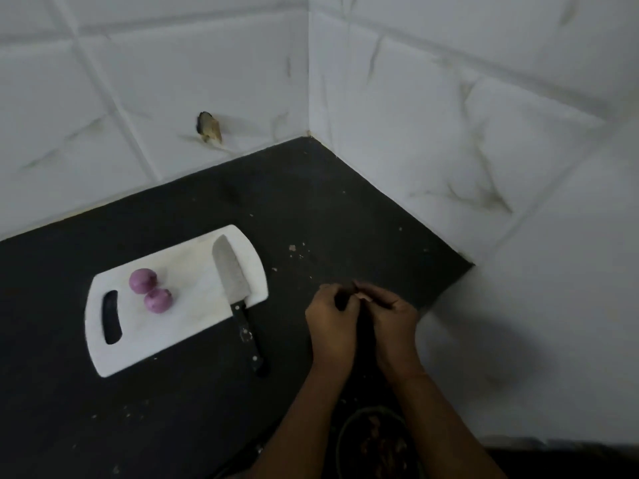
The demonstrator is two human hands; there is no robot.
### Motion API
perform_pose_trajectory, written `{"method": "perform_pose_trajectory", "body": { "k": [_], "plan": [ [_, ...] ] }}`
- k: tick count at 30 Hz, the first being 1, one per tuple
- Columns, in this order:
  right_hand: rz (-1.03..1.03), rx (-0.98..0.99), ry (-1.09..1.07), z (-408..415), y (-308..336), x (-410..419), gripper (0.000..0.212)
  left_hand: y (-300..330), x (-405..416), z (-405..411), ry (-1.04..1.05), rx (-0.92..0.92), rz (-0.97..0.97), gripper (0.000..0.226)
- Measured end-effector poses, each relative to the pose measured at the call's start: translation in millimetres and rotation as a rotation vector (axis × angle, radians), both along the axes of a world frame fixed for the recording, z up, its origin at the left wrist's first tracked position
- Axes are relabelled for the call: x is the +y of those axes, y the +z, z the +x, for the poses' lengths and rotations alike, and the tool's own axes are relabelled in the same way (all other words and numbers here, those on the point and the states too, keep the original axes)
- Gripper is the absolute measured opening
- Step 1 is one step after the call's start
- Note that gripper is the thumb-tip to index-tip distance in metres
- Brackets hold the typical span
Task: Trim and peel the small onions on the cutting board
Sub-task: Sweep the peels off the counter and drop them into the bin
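head view: the dark counter [193, 402] fills the lower left of the frame, with walls closing it off at the upper right, so your open room lies left. the white cutting board [166, 326] holds two peeled purple onions [143, 281], touching, beside the knife [232, 274]. your left hand [332, 326] and right hand [394, 323] curl round something small at lower centre, likely an onion mid-peel; strip it next.

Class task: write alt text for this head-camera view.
Two hands, left hand and right hand, meet over a dark counter, pinching something small. Beside them, a white cutting board holds two peeled purple onions and a knife.
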State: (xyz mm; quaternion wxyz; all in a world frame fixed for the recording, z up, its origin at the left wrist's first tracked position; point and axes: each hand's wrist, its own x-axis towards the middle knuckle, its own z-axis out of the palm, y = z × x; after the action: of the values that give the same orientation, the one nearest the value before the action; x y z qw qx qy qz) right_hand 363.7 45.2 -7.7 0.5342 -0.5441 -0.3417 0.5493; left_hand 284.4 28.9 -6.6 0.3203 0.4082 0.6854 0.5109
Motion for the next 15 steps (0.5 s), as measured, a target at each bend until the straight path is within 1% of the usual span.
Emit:
{"method": "perform_pose_trajectory", "body": {
  "k": [3, 5, 6, 8, 11, 14, 15],
  "plan": [
    [0.046, -0.006, -0.108, 46, 0, -36, 0.028, -1, -27, 37, -0.136, -0.019, 0.056, 0.016],
    [0.028, -0.030, -0.208, 80, -21, -63, 0.028, -17, -46, 68, -0.258, -0.037, 0.037, 0.017],
    [0.004, -0.038, -0.256, 98, -40, -79, 0.028, -31, -56, 85, -0.318, -0.041, -0.001, 0.014],
    [-0.080, -0.015, -0.345, 121, -77, -103, 0.027, -63, -72, 104, -0.426, -0.040, -0.093, 0.012],
    [-0.249, -0.024, -0.472, 144, -143, -141, 0.027, -133, -99, 130, -0.591, -0.023, -0.232, 0.016],
    [-0.409, -0.036, -0.490, 147, -204, -159, 0.025, -204, -112, 140, -0.661, 0.084, -0.404, 0.023],
    [-0.467, -0.036, -0.491, 148, -220, -160, 0.024, -227, -113, 142, -0.656, 0.107, -0.436, 0.025]
  ]
}}
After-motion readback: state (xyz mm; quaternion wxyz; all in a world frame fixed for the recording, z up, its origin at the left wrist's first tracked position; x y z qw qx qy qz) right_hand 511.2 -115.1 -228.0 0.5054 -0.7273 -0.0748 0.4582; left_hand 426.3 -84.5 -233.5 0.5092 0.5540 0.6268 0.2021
